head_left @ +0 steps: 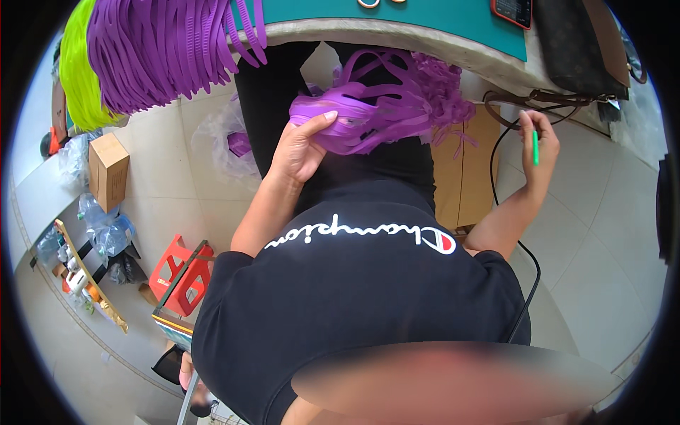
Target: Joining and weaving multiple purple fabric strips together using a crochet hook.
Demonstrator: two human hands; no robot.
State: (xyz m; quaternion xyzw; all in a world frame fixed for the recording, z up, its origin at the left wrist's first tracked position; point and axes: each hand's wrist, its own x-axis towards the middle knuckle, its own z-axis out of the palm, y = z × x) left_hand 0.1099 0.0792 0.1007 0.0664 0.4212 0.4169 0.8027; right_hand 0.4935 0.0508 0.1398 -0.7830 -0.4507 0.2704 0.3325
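A thick bundle of purple rubber-like strips (397,106) lies above my lap. My left hand (304,149) is closed round its left end, thumb on top and fingers underneath. The right end of the bundle breaks into a tangle of thin curly purple bits (443,92). Well off to the right, apart from the bundle, my right hand (540,138) pinches a slim green stick-like tool (536,149). Its kind is too small to tell.
More purple strips (156,53) and lime-green ones (76,67) hang over the table edge at left. On the green tabletop (425,25) lies a phone (513,11). A brown bag (577,46) stands at right. A black cable (494,170) runs beside my right arm; a red stool (180,276) stands lower left.
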